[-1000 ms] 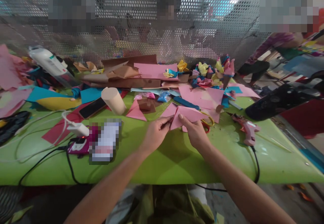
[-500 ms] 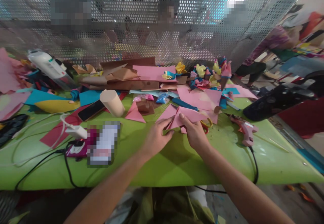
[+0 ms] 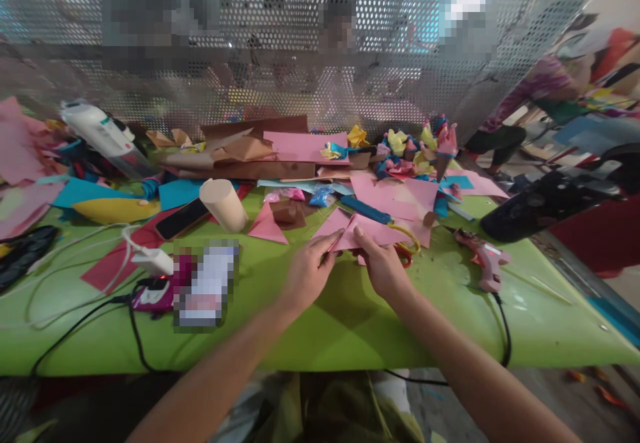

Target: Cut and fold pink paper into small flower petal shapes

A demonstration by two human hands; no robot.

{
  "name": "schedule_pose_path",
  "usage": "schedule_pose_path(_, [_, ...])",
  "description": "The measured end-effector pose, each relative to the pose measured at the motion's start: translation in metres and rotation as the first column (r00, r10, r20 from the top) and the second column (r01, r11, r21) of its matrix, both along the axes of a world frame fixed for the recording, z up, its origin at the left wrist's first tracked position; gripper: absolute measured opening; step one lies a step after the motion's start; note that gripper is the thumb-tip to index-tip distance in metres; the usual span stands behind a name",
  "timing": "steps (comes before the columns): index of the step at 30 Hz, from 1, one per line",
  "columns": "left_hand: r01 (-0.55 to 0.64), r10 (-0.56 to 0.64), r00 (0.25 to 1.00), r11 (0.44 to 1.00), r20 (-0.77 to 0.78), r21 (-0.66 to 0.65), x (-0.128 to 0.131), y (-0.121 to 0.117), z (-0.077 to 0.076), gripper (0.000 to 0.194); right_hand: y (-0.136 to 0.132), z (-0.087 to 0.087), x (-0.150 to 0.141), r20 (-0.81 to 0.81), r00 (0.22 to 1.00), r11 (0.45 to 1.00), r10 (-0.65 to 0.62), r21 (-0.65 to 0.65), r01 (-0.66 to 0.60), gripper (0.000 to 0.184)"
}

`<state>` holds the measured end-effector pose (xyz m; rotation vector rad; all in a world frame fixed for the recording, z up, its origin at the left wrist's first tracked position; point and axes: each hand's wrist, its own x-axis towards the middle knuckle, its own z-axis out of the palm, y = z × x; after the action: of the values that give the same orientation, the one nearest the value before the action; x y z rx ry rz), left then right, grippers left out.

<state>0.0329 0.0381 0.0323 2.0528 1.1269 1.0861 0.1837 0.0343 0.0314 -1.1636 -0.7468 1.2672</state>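
Note:
Between both hands is a piece of pink paper (image 3: 373,229), folded and raised a little above the green table (image 3: 350,336). My left hand (image 3: 310,263) pinches its left edge between thumb and fingers. From the right, my right hand (image 3: 385,263) grips it with the thumb on top; its other fingers are mostly hidden below. Just beyond the right hand lie scissors (image 3: 413,239) with yellow and red handles, partly covered. A blue cutter-like tool (image 3: 366,208) rests behind the paper. Left of the hands lies a pink paper triangle (image 3: 267,225).
A beige paper roll (image 3: 223,204), a dark phone (image 3: 181,219) and a power strip (image 3: 163,289) with cables occupy the left. At right are a pink glue gun (image 3: 487,259) and a black bottle (image 3: 530,206). Paper flowers (image 3: 400,143) line the back, before a perforated metal screen (image 3: 280,49).
My left hand's fingers have closed in on the pink paper's edge, and its thumb has tucked under. The paper looks flatter. My right hand keeps its hold.

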Motion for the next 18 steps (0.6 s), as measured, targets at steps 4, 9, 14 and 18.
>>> schedule_pose_path(4, [-0.045, 0.045, 0.999, 0.999, 0.024, -0.005, -0.002, -0.001, 0.003, 0.047, -0.001, -0.004, 0.000, 0.045, 0.999, 0.999, 0.018, 0.034, -0.020, 0.043])
schedule_pose_path(9, [-0.087, 0.089, 0.995, 0.995, 0.046, -0.039, -0.003, -0.002, 0.005, 0.045, -0.001, -0.004, -0.001, 0.060, 0.998, 0.999, 0.011, 0.049, -0.014, 0.043])
schedule_pose_path(14, [-0.102, 0.109, 0.992, 0.990, 0.069, -0.101, -0.003, -0.002, 0.006, 0.040, -0.002, -0.008, 0.000, 0.049, 0.999, 1.000, 0.020, 0.019, -0.021, 0.041])
schedule_pose_path(18, [-0.087, 0.103, 0.990, 0.983, 0.094, -0.159, -0.004, -0.002, 0.006, 0.039, -0.001, -0.012, 0.002, 0.082, 0.996, 0.999, 0.035, 0.029, -0.037, 0.039])
